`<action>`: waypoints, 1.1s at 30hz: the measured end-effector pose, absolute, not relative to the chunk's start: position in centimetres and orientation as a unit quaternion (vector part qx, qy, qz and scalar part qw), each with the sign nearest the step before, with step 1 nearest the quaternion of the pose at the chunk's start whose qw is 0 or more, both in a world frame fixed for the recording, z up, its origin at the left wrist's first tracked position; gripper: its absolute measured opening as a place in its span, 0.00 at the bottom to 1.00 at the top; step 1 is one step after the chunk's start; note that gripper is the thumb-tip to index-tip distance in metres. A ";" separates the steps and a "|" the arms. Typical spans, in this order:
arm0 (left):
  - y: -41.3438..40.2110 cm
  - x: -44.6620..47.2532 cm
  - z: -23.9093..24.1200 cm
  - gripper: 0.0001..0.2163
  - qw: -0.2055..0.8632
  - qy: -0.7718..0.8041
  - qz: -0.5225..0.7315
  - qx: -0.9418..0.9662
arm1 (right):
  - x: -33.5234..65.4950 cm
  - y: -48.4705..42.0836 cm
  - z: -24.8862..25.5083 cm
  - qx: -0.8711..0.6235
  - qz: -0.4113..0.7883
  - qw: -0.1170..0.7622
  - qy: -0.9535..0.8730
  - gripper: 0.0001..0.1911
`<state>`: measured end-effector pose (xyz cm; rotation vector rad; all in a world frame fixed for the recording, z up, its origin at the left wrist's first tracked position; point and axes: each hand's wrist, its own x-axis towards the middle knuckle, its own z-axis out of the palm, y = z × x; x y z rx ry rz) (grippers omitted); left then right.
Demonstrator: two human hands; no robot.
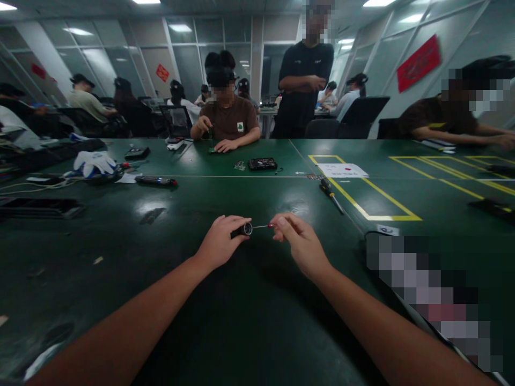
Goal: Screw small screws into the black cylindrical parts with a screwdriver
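My left hand [220, 241] is closed round a short black cylinder with a silvery end [242, 230], probably a screwdriver handle, held just above the green table [249, 321]. My right hand [300, 242] pinches the red-tipped end of a thin metal bit [261, 227] whose other end points into the cylinder's silvery end. Both hands hover over the middle of the table, a few centimetres apart.
A screwdriver [330, 193] lies beyond my right hand by the yellow taped outline [364, 206]. White gloves [94, 162], a black device [262, 163] and a paper sheet [341, 170] lie farther back. A person in a brown shirt [227, 120] works opposite; others sit around.
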<state>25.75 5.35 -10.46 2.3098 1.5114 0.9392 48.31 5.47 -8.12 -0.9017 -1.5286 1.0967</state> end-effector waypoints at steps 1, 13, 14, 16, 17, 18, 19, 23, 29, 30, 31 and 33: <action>5.4 25.7 -10.5 0.20 0.115 0.514 0.321 0.787 | 48.3 5.4 -8.1 -0.381 0.443 0.499 -0.640 0.20; 5.5 25.6 -10.7 0.20 0.121 0.512 0.331 0.783 | 47.8 5.6 -8.5 -0.418 0.468 0.543 -0.558 0.09; 5.5 25.7 -10.7 0.20 0.121 0.512 0.331 0.783 | 47.8 5.6 -8.5 -0.419 0.467 0.545 -0.556 0.09; 5.5 25.7 -10.7 0.20 0.122 0.508 0.333 0.785 | 47.8 5.8 -8.6 -0.420 0.464 0.549 -0.554 0.10; 5.5 25.7 -10.7 0.20 0.124 0.503 0.335 0.787 | 47.8 5.9 -8.7 -0.419 0.465 0.551 -0.552 0.11; 5.5 25.7 -10.7 0.20 0.127 0.495 0.336 0.791 | 47.9 6.0 -8.9 -0.417 0.469 0.553 -0.547 0.12; 5.5 25.7 -10.6 0.20 0.128 0.487 0.334 0.796 | 47.9 6.2 -9.0 -0.416 0.476 0.557 -0.539 0.14; 5.3 25.7 -10.5 0.20 0.122 0.470 0.316 0.815 | 47.9 6.7 -9.7 -0.428 0.505 0.569 -0.487 0.19; 5.1 25.9 -10.2 0.17 0.087 0.452 0.286 0.840 | 48.6 7.3 -9.7 -0.434 0.566 0.556 -0.426 0.20; 5.1 25.9 -10.2 0.17 0.086 0.453 0.286 0.840 | 48.7 7.4 -9.6 -0.429 0.592 0.547 -0.409 0.20; 5.1 25.9 -10.2 0.17 0.088 0.456 0.287 0.838 | 48.9 7.5 -9.6 -0.419 0.613 0.537 -0.399 0.20; 5.1 26.0 -10.2 0.18 0.097 0.462 0.292 0.832 | 49.1 7.7 -9.5 -0.415 0.606 0.553 -0.393 0.19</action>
